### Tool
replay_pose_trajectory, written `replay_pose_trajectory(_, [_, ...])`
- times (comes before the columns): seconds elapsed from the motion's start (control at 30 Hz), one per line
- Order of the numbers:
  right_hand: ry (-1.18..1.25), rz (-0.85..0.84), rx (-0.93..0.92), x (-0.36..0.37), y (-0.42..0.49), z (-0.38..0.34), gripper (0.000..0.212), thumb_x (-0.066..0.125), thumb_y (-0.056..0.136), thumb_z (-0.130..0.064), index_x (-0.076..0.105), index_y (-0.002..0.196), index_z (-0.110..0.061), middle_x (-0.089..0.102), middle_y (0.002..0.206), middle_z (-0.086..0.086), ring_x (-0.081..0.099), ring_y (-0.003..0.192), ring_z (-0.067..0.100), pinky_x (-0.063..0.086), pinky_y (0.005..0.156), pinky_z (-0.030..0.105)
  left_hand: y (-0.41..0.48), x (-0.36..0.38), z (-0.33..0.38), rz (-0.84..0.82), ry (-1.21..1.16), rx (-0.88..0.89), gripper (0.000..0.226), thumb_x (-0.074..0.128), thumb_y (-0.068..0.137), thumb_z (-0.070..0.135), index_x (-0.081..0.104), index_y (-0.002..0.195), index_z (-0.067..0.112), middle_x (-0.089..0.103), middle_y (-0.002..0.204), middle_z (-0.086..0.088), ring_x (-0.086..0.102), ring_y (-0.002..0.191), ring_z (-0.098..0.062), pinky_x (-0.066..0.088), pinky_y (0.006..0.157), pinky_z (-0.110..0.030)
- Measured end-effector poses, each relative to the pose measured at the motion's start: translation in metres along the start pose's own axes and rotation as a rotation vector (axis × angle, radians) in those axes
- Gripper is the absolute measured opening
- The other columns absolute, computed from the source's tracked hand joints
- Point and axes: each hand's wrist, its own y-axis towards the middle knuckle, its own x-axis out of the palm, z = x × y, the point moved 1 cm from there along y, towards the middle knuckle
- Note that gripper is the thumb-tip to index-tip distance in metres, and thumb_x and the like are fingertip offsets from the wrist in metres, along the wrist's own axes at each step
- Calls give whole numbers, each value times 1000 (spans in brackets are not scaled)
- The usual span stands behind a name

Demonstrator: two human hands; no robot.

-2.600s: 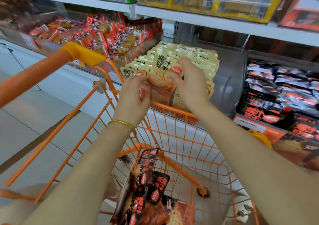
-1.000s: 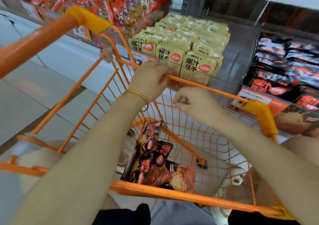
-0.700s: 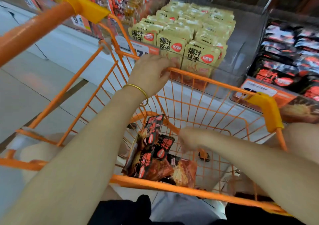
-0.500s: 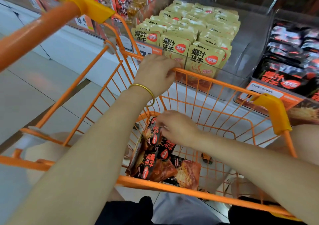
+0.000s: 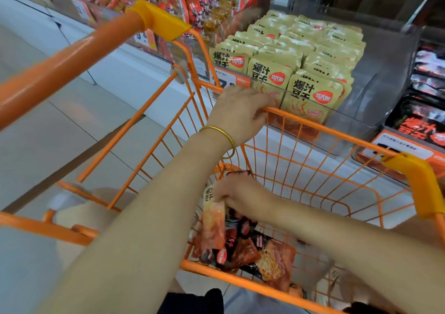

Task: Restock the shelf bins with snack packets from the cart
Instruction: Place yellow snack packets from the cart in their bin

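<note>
Shop aisle, shelf bins behind orange cart (image 5: 337,133). Pale-topped snack packet (image 5: 213,227) inside cart, its upper end pinched by right hand (image 5: 238,195), fingers curled on it. Dark packets (image 5: 240,248) piled beneath. Left hand (image 5: 238,111) wrapped round cart's far rim, just before clear bin (image 5: 380,78) of yellow packets (image 5: 310,94)

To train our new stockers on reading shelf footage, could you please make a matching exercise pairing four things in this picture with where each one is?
Things:
1. left hand
2. right hand
3. pale yellow packets
4. gold bangle

Places:
A. down inside the cart, holding a snack packet
B. standing in the clear shelf bin
C. round a wrist
D. gripping the cart's far rim

Pairs: 1-D, 2-A, 3-B, 4-C.
</note>
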Motion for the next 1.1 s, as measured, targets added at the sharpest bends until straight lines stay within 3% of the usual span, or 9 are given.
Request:
replay_pose_trajectory(0.2, [418, 341, 174, -93, -25, -1, 46, 48, 70, 23, 68, 65, -18, 72, 84, 1, 67, 88, 10, 52, 83, 22, 10, -22, -4, 106, -308, -151, 22, 55, 88, 14, 71, 102, 12, 67, 96, -3, 56, 89, -14, 45, 82, -25])
replay_pose_trajectory(0.33, [612, 528, 157, -130, -28, 0, 33, 50, 73, 12, 69, 72, -16, 73, 89, 3, 68, 91, 15, 53, 86, 23, 6, -35, -4, 107, -433, -285, 17, 56, 90, 15, 72, 90, 10, 69, 88, -3, 56, 72, -4, 44, 67, -16])
replay_pose_trajectory(0.43, [673, 612, 146, -148, -20, 0, 34, 53, 79, 17, 71, 79, -12, 73, 90, 5, 68, 87, 15, 55, 84, 28, 6, -42, -4, 110, -589, -406, 28, 54, 92, 26, 70, 86, 4, 68, 89, -14, 62, 81, -21, 50, 75, -29])
replay_pose_trajectory(0.57, [640, 711, 158, -165, -4, -6, 26, 59, 82, 12, 72, 86, -10, 72, 93, 8, 65, 80, 6, 53, 74, 18, 5, -51, -15, 140, -801, -502, 10, 60, 90, 19, 67, 97, 19, 60, 93, -9, 60, 86, -22, 54, 69, -23])
replay_pose_trajectory(0.67, [651, 770, 185, -173, 15, -4, 28, 61, 82, 9, 68, 100, -11, 69, 102, 2, 65, 84, 6, 53, 74, 20, 6, -52, -21, 144, -861, -523, 20, 63, 87, 14, 63, 102, 27, 53, 94, -16, 58, 96, -41, 54, 82, -48])
replay_pose_trajectory(0.77, [540, 653, 315, -189, 35, 1, 32, 68, 85, -13, 60, 116, -15, 63, 112, -2, 63, 97, 12, 55, 77, 29, 22, -61, -28, 282, -839, -529, 30, 62, 87, 7, 59, 116, 12, 63, 84, -9, 66, 77, -15, 56, 68, -25])
replay_pose_trajectory(0.87, [455, 535, 363, -210, 57, -5, 10, 65, 88, -18, 64, 94, -11, 67, 97, 11, 64, 76, 20, 52, 52, 26, 38, -67, -30, 419, -829, -545, 38, 61, 87, 5, 53, 124, 6, 65, 92, -1, 64, 80, -8, 54, 66, -21])
replay_pose_trajectory(0.97, [497, 797, 319, -228, 74, -7, 5, 63, 89, -14, 59, 85, -13, 67, 87, 14, 63, 66, 28, 46, 44, 27, 34, -52, -23, 430, -698, -498, 53, 59, 88, 7, 37, 137, 6, 52, 124, -5, 52, 111, -11, 44, 96, -24])
replay_pose_trajectory(1.1, [501, 1097, 293, -233, 87, -2, 9, 59, 90, -17, 54, 83, -14, 63, 82, 12, 64, 60, 24, 53, 52, 36, 27, -34, -23, 437, -330, -355, 55, 51, 92, 8, 28, 142, 7, 35, 142, -6, 28, 132, -14, 18, 103, -9])
